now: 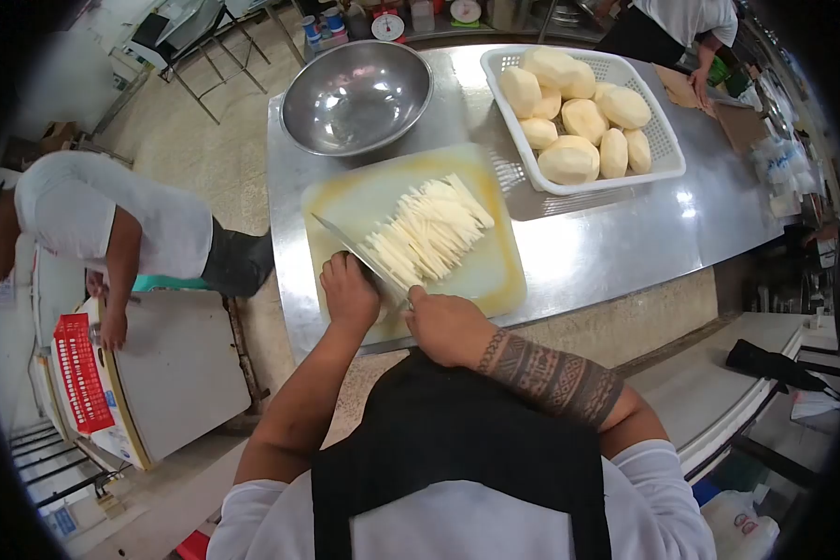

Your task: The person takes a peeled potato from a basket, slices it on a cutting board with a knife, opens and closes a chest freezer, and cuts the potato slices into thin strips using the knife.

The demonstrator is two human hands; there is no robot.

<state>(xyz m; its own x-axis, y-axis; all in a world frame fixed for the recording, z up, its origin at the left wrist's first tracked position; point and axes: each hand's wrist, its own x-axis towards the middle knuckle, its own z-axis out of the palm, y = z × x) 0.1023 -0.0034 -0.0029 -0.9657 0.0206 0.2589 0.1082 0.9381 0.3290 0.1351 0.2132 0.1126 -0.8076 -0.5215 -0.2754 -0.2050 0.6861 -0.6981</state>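
Observation:
My right hand [446,329] is closed around the handle of a kitchen knife [359,252]. Its blade slants up and to the left across a pale cutting board [336,196]. My left hand [349,291] rests on the board's near left part, fingers curled close beside the blade. A pale bit shows beside that hand, but what lies under the fingers is hidden. Just right of the blade spreads a heap of thin cut potato sticks [429,229].
Behind the board stand a steel bowl [357,98] and a white plastic basket [616,185] of peeled potatoes [569,161]. A person [121,219] leans over a white chest with a red basket [81,373] at left. Another person's hand [700,82] touches cardboard at the far right.

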